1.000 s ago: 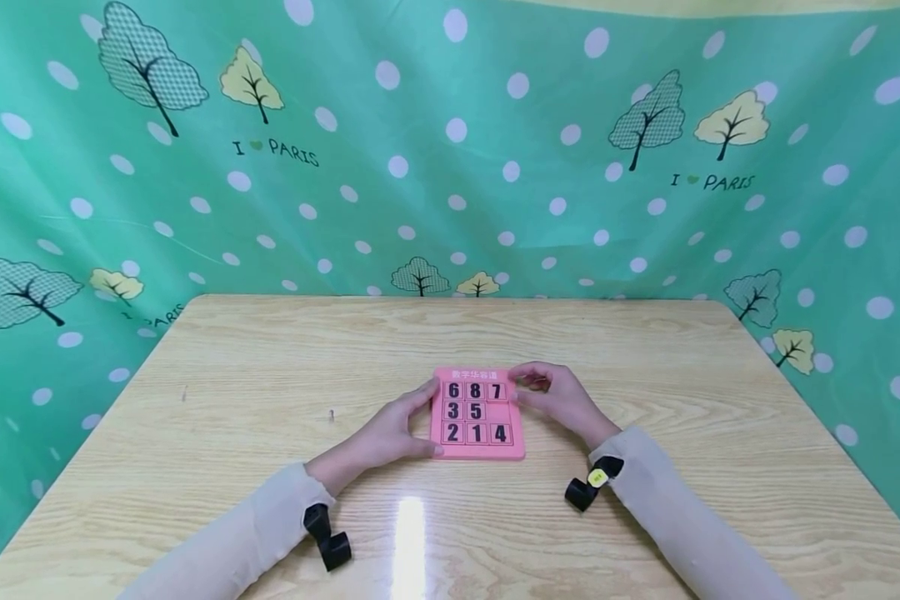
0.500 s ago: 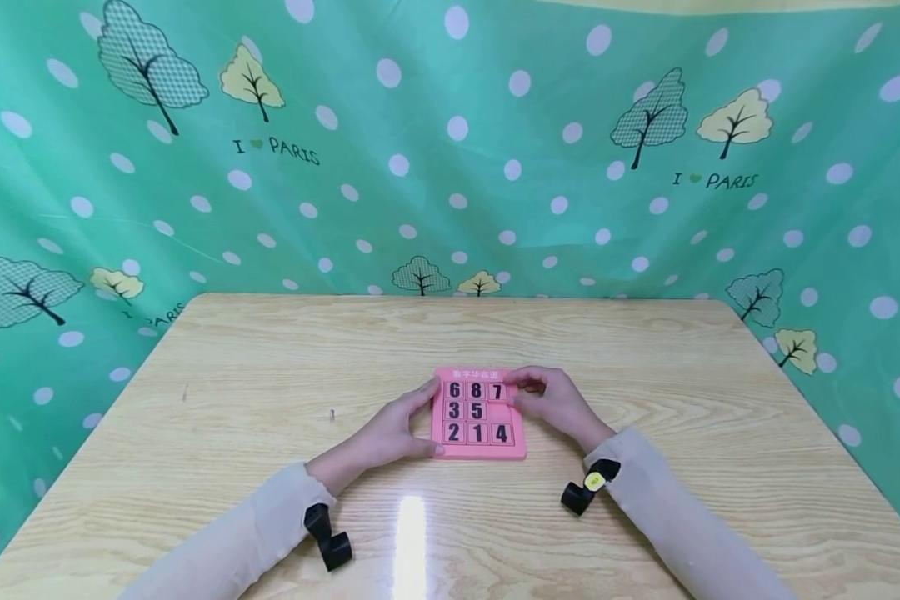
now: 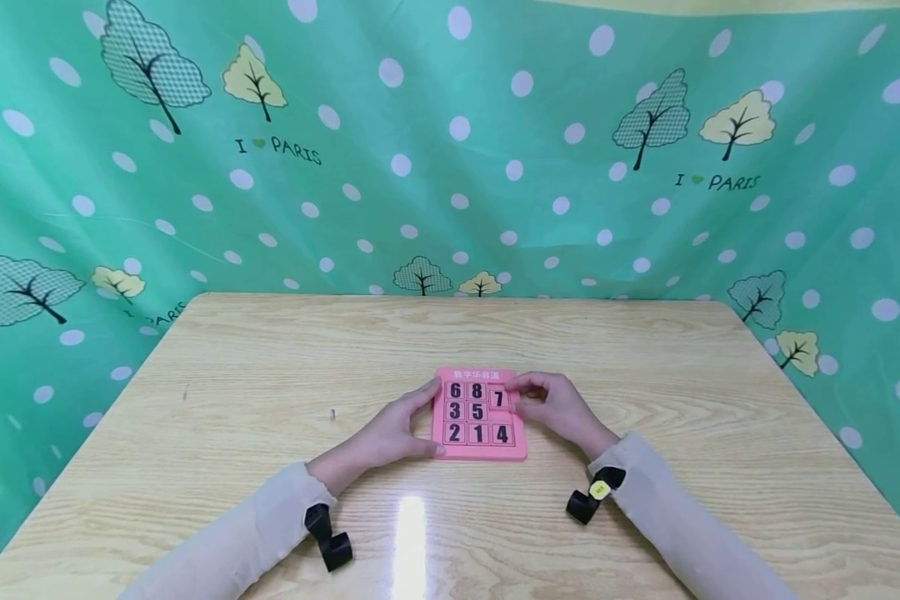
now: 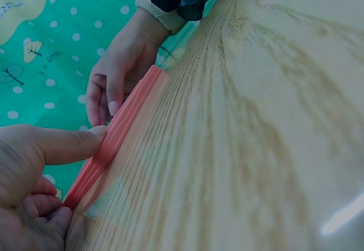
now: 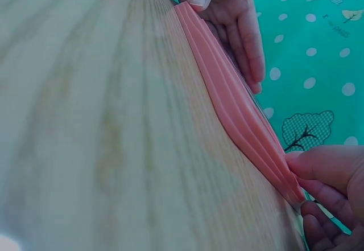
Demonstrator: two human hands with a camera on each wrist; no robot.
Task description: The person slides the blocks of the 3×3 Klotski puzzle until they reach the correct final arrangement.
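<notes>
A pink number slide puzzle (image 3: 482, 452) lies flat on the wooden table, its digits facing up. My left hand (image 3: 386, 432) holds its left side, thumb at the near corner and fingers at the far corner. The 7 tile (image 3: 498, 399) sits halfway between the top and middle rows on the right, with a bare gap beneath it. My right hand (image 3: 560, 407) pinches this tile at its right side between forefinger and thumb. Both wrist views show the puzzle edge-on, a thin pink slab (image 4: 114, 137), so the digits are hidden there.
The wooden table (image 3: 270, 358) extends around the puzzle, with a bright light reflection (image 3: 410, 542) near the front. A green dotted curtain with tree prints (image 3: 360, 200) hangs behind it. Small black cameras (image 3: 335, 550) are strapped to both wrists.
The 7 tile has slid from the top row partway toward the middle row, with my right fingers moving along. My left hand keeps its hold on the puzzle.
</notes>
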